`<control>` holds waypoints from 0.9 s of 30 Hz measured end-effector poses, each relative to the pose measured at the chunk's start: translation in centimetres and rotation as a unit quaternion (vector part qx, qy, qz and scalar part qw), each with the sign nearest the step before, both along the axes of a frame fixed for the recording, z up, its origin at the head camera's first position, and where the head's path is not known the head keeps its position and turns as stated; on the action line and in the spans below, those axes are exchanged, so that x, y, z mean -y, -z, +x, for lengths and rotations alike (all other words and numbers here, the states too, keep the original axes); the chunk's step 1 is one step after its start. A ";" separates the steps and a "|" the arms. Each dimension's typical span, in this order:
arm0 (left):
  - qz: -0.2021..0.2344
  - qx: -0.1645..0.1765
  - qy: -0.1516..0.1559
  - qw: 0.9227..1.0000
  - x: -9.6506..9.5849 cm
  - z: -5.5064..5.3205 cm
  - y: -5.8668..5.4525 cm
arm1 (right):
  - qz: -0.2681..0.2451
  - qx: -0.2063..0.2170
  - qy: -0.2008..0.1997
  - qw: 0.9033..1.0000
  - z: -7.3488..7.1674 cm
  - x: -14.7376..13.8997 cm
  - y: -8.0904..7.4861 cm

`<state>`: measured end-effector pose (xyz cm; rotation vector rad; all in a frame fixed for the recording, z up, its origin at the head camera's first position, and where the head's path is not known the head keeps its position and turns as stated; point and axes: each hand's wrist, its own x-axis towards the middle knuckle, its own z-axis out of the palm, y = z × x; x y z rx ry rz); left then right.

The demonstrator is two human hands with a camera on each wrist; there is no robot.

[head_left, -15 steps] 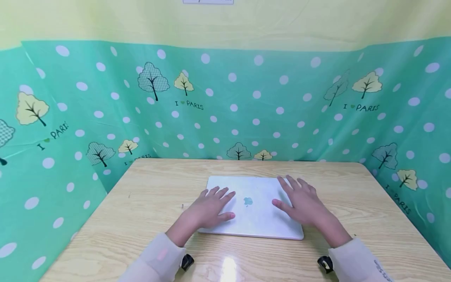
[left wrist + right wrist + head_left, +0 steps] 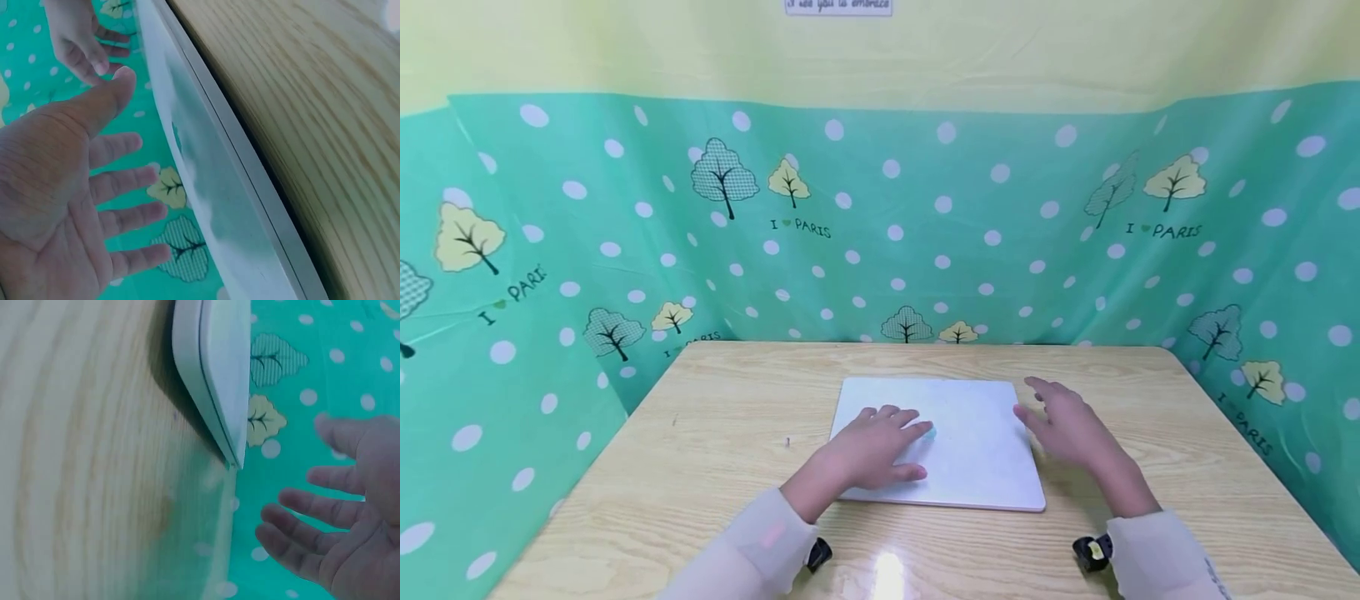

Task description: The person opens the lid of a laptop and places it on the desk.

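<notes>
A closed silver laptop (image 2: 977, 467) with an apple logo lies flat on the wooden table. Spread over the left part of its lid is my left hand (image 2: 874, 450), its fingers reaching across the logo and hiding most of it. A gap shows between that hand and the lid (image 2: 194, 156) in the left wrist view. My right hand (image 2: 1066, 427) is just off the laptop's right edge, thumb nearest the lid and fingers loosely bent. Nothing is in its palm (image 2: 375, 550) in the right wrist view, where the laptop's corner (image 2: 231, 437) stands apart from the fingers.
Wooden table (image 2: 700, 433) surrounds the laptop on all sides. A green dotted curtain (image 2: 820, 275) with tree prints hangs behind the table and along its sides. A dark band (image 2: 1092, 552) sits at the right wrist, another device (image 2: 818, 554) at the left.
My right hand has moved right, from over the lid's right part to beside its edge, and turned more sideways. The left hand has shifted right, covering more of the logo.
</notes>
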<state>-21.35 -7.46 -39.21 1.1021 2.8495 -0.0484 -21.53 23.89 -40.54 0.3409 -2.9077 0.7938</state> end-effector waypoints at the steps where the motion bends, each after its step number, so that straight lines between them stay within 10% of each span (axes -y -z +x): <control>1: -0.004 -0.002 0.005 1.000 -0.3 0.0 0.0 | -0.011 0.005 0.003 1.000 0.0 -0.3 0.1; 12: -0.044 -0.033 0.067 0.996 -2.6 0.0 0.2 | -0.094 0.085 0.076 0.989 -0.3 -2.0 1.4; 27: -0.090 -0.065 0.128 0.985 -4.4 0.2 0.8 | -0.291 0.231 0.100 0.923 -0.7 -2.1 2.6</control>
